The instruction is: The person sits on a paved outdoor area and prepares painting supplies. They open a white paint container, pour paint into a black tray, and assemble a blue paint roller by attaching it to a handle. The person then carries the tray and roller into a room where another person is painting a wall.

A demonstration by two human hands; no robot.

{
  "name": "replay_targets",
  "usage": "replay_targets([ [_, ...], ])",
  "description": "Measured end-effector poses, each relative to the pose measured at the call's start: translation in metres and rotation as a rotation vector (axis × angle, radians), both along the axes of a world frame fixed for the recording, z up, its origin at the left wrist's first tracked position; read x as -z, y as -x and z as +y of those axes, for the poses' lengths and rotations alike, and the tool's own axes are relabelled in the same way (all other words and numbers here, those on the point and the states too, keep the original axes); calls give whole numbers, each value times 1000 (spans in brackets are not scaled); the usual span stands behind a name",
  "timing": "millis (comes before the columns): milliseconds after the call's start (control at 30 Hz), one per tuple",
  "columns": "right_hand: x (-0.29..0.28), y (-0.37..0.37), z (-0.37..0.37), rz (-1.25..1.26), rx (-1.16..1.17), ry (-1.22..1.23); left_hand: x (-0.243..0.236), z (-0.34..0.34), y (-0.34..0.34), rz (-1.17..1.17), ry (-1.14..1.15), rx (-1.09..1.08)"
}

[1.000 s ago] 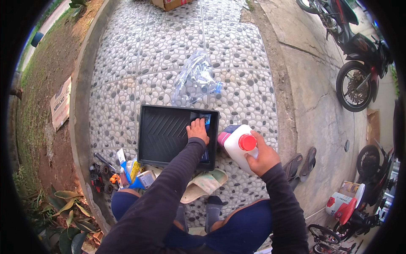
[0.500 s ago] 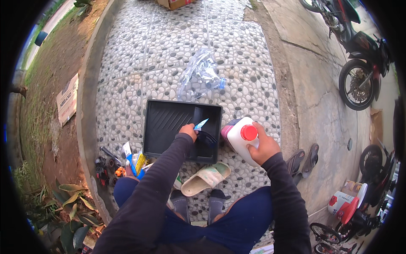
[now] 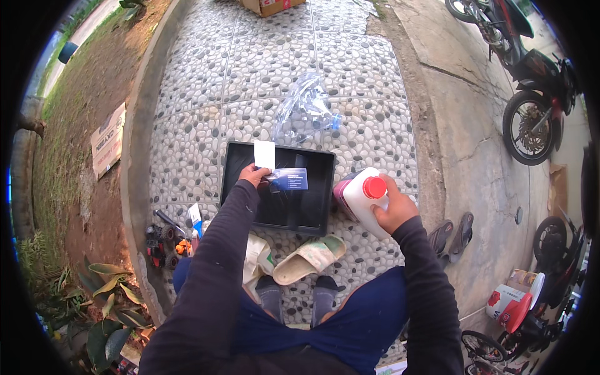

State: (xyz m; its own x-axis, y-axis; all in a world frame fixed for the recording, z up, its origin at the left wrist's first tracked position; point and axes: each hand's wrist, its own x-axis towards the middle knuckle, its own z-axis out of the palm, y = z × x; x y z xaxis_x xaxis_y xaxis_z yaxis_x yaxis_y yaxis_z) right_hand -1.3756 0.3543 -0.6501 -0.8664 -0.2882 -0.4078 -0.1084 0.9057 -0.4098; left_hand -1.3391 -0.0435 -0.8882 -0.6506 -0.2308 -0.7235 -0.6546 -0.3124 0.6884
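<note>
Over a black ribbed paint tray [image 3: 303, 209] my left hand [image 3: 252, 175] pinches a white card [image 3: 264, 153] and a blue printed card [image 3: 290, 179]; whether the two are joined is hidden by my fingers. To the right of the tray, a white plastic jug [image 3: 357, 195] with a red cap [image 3: 374, 187] leans to one side. My right hand [image 3: 398, 207] is wrapped round the jug's upper part, close to the cap. The jug's label faces the tray and shows only in part.
Beyond the tray lies a clear plastic bag [image 3: 303, 109]. A pale slide sandal [image 3: 310, 259] rests between the tray and my feet. Small tools and a toy-like wheeled thing [image 3: 161, 245] sit at left. Dark sandals [image 3: 451, 237] and a motorcycle [image 3: 531, 119] are at right.
My left hand has shifted left over the tray, and its cards now show as separate white and blue pieces. My right hand keeps its grip on the jug. The view has shifted slightly.
</note>
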Motion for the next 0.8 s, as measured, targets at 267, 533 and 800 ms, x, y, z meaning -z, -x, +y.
replay_targets([
  [267, 1, 2, -8, 4, -8, 24, -134, -171, 4, 61, 574, 235],
  [533, 7, -2, -7, 50, -58, 160, -133, -273, -222, -545, 1227, 347],
  [800, 1, -1, -4, 66, -57, 129, -79, -187, -179, -45, 1190, 469],
])
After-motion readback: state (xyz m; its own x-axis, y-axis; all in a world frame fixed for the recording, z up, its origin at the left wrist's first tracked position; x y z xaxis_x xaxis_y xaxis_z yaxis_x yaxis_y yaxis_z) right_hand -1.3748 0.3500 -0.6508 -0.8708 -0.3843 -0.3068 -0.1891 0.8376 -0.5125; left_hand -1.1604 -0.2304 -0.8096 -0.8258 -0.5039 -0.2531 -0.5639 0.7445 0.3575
